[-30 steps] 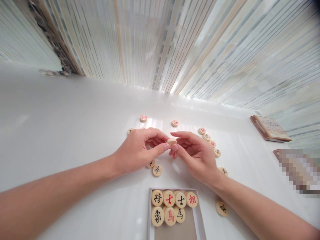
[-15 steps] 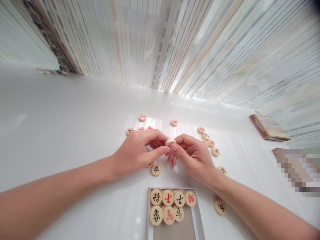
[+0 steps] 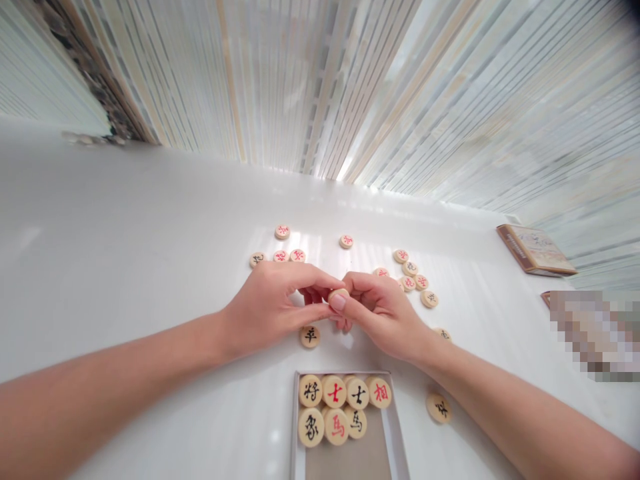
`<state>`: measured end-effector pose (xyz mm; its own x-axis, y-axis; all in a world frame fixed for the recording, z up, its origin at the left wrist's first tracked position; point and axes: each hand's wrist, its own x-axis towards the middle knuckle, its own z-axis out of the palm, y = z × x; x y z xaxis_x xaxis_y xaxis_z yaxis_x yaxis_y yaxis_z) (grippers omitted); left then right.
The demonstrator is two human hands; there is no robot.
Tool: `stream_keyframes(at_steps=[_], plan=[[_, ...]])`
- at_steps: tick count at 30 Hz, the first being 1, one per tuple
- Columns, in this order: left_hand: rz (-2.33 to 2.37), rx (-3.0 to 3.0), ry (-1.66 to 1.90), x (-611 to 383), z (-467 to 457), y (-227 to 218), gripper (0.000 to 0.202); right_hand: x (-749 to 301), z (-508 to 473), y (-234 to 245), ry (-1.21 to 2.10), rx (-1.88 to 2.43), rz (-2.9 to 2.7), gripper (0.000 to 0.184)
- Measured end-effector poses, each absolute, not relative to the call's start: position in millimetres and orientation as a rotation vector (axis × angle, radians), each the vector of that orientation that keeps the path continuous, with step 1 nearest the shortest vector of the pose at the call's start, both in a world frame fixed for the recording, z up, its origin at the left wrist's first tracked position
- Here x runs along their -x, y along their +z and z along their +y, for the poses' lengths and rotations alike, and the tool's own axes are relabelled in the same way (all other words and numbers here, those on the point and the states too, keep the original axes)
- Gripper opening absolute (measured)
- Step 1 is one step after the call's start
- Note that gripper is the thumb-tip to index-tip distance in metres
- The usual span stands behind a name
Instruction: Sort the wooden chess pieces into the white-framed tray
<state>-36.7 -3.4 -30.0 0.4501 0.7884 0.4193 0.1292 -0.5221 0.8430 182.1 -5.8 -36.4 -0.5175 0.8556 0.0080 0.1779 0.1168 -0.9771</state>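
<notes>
Both hands meet above the white table (image 3: 125, 253) and pinch one round wooden chess piece (image 3: 339, 293) between their fingertips. My left hand (image 3: 273, 303) comes in from the left, my right hand (image 3: 385, 313) from the right, each with fingers curled. Below them an open shallow box (image 3: 395, 433) holds several pieces marked with black or red characters (image 3: 334, 392). A black-marked piece (image 3: 310, 335) lies on the table just under my left hand.
Several loose pieces are scattered on the table behind and beside the hands (image 3: 283, 231) (image 3: 430, 299) (image 3: 439, 407). A brown box lid (image 3: 535, 249) lies at the far right, with a blurred-out area below it. A striped curtain hangs behind the table.
Both hands have closed in on the piece, and the right hand's fingers have curled tighter round it. The view has shifted slightly, so everything sits a little higher and to the left.
</notes>
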Motion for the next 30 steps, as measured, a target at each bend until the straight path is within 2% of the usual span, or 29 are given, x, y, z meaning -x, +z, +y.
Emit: stream_keyframes(at_steps=[7,13,24,30], plan=[[0.724,-2.030,1.112,35.6,-3.8,-31.1,0.011,-182.3,-7.3,-34.2,1.358,1.037,-1.887,0.042],[0.743,-1.863,1.050,37.8,-3.9,-28.5,0.012,-184.1,-5.1,-33.3,1.485,0.978,-1.799,0.045],[0.722,-1.630,1.036,36.2,-1.4,-34.3,0.023,-187.1,-0.4,-35.9,1.639,0.905,-1.744,0.025],[0.733,-1.683,1.040,36.6,-1.6,-31.9,0.026,-184.3,-1.8,-36.0,1.524,1.014,-1.813,0.029]])
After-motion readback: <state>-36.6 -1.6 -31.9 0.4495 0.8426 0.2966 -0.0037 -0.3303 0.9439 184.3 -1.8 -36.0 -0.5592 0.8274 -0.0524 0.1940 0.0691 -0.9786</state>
